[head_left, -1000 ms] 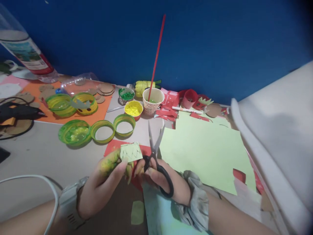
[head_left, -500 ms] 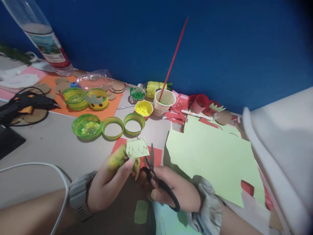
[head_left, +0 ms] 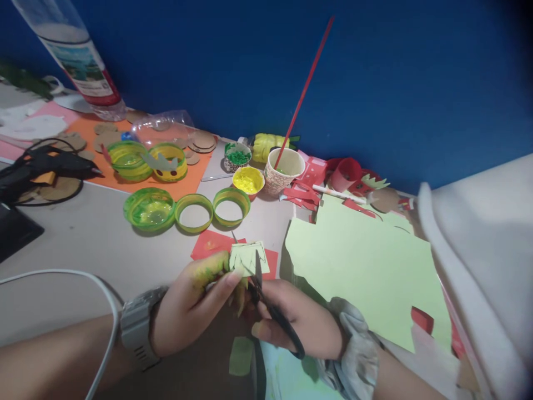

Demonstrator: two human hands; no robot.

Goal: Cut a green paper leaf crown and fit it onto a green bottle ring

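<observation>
My left hand [head_left: 204, 300], smeared with yellow-green paint, pinches a small piece of pale green paper [head_left: 245, 258] between thumb and fingers. Dark zigzag lines are drawn on the paper. In my right hand [head_left: 287, 316] is a pair of black-handled scissors [head_left: 275, 308], their blades parted around the paper's right part. Whether the blades are cutting into it I cannot tell. Red paper [head_left: 212, 244] lies on the table just beneath the piece. Beyond my left hand stand green-and-yellow painted rings [head_left: 194, 214] and a painted bottle base [head_left: 149, 210].
A large pale green sheet [head_left: 366, 266] covers the right side. At the back are a paper cup [head_left: 283, 172] with a red stick, a cup of yellow paint [head_left: 249, 182] and one of green paint [head_left: 237, 158]. A glue gun [head_left: 54, 169] and a white cable [head_left: 104, 300] lie left.
The pale green paper has shifted slightly right with my left hand. The open scissor blades now overlap the paper, where before they were beside its right edge.
</observation>
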